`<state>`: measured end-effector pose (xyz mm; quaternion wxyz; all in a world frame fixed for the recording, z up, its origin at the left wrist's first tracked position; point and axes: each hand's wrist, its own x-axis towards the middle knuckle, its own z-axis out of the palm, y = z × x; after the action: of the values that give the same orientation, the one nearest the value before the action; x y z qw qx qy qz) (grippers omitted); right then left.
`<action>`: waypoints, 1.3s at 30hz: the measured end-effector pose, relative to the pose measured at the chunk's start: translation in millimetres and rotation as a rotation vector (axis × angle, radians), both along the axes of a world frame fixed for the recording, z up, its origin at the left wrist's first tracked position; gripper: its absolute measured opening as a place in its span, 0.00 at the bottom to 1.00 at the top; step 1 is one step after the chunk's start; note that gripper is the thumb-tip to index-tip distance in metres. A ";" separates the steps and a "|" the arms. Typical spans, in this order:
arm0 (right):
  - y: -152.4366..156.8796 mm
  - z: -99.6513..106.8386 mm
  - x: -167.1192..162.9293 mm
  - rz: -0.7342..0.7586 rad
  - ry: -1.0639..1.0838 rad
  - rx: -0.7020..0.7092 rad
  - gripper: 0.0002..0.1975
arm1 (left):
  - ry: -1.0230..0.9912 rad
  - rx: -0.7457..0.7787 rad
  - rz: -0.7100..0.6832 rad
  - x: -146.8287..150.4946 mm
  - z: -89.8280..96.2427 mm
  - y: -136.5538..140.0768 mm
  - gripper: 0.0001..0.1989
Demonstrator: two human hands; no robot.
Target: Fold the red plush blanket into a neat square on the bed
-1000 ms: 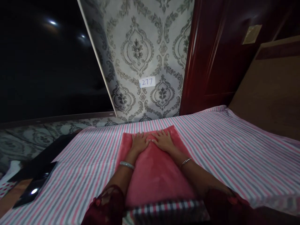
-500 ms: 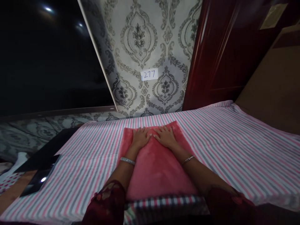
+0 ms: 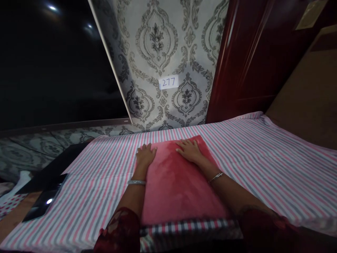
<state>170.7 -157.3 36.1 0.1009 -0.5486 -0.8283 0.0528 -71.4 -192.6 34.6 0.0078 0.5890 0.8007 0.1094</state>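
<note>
A pink-red plush cloth [image 3: 171,189] lies flat in front of me, with a checked strip [image 3: 188,226] along its near edge. My left hand [image 3: 145,154] rests palm down on its far left corner, fingers spread. Toward the far right corner, my right hand [image 3: 189,150] lies flat on the pile, also with fingers apart. Darker patches show in the plush near the right hand and down the middle. Both wrists wear bracelets.
Under the plush cloth spreads a striped sheet [image 3: 263,168]. A dark glossy flat object [image 3: 46,200] lies at the left edge. Behind stand a large black screen [image 3: 58,70], a patterned wall with a paper label [image 3: 168,82], and a dark red wooden panel [image 3: 244,63].
My left hand has slid left to the cloth's corner, and my right hand has shifted slightly right. The gap between them is wider, and the plush looks smoother on the left.
</note>
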 end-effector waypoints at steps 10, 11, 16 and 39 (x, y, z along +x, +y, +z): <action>13.1 -13.4 23.7 -0.156 0.081 -0.014 0.30 | 0.007 -0.056 0.011 -2.2 3.8 3.9 0.33; 13.0 -14.0 23.3 -0.153 0.082 -0.007 0.30 | -0.003 -0.059 0.013 -2.2 3.8 3.7 0.33; 11.4 -14.1 22.4 -0.164 0.074 -0.005 0.30 | -0.016 -0.054 0.015 -1.8 3.2 3.2 0.33; -120.7 -17.5 20.2 0.004 0.004 0.115 0.29 | 0.170 0.047 -0.407 74.2 -13.2 -122.6 0.31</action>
<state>190.9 -278.0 18.6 0.1339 -0.5400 -0.8309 0.0066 2.9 -315.2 21.5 -0.0516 0.7454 0.6604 0.0744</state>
